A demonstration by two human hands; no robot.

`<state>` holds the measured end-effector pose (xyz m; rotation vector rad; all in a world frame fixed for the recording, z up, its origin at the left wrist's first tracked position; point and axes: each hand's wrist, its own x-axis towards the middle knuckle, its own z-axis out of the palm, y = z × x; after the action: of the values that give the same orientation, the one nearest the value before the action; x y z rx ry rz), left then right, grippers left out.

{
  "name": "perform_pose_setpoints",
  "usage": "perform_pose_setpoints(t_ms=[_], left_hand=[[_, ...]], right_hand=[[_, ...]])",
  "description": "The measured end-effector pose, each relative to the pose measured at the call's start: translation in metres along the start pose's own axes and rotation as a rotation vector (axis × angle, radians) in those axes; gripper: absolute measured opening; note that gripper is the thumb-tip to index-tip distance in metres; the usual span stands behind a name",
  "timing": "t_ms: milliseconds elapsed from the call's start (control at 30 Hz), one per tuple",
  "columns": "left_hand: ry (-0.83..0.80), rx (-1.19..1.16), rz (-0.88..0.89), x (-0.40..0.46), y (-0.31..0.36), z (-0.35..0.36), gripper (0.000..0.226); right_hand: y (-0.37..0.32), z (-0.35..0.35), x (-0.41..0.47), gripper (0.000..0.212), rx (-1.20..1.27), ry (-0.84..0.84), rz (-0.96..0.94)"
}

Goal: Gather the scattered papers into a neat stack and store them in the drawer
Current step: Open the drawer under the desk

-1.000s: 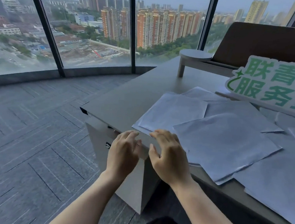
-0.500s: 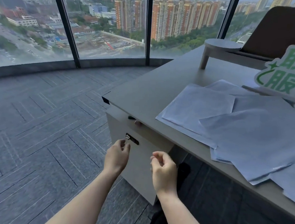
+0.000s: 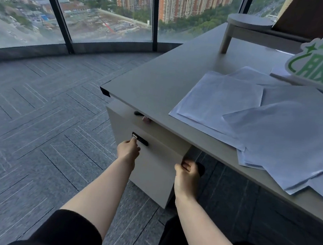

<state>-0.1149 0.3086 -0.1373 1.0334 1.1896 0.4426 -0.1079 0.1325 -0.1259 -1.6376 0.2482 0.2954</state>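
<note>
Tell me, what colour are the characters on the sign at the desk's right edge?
Green, on a white sign with a green outline; the head view shows it.

Left hand (image 3: 128,150) pinches drawer (image 3: 153,160) key; right hand (image 3: 187,173) grips its edge

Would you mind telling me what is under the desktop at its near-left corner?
A pale drawer cabinet stands under the desktop. The left hand touches its lock; the right hand grips its right edge. Its inside is hidden.
</note>
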Motion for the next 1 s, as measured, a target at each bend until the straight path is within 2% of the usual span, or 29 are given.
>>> perform_pose_setpoints(t_ms=[167,367,533,667,1000], left_hand=[[0.008,-0.065,-0.044,0.012,0.003,0.007,0.029],[0.005,-0.043,-0.089,0.025,0.002,0.009,0.018],[-0.043,0.005,-0.1,0.033,0.0,0.008,0.022],[-0.056,-0.048,-0.095,0.033,0.0,0.007,0.021],[-0.063,-0.094,-0.103,0.027,-0.001,-0.002,0.014]], right_hand=[[0.0,0.001,0.008,0.016,-0.027,0.022,-0.048],[0.003,-0.001,0.011,0.017,-0.057,0.024,-0.087],[0.005,0.0,0.015,0.016,-0.079,0.034,-0.108],[0.007,0.001,0.018,0.016,-0.089,0.039,-0.12],[0.006,-0.013,0.014,0.012,-0.22,-0.102,-0.141]])
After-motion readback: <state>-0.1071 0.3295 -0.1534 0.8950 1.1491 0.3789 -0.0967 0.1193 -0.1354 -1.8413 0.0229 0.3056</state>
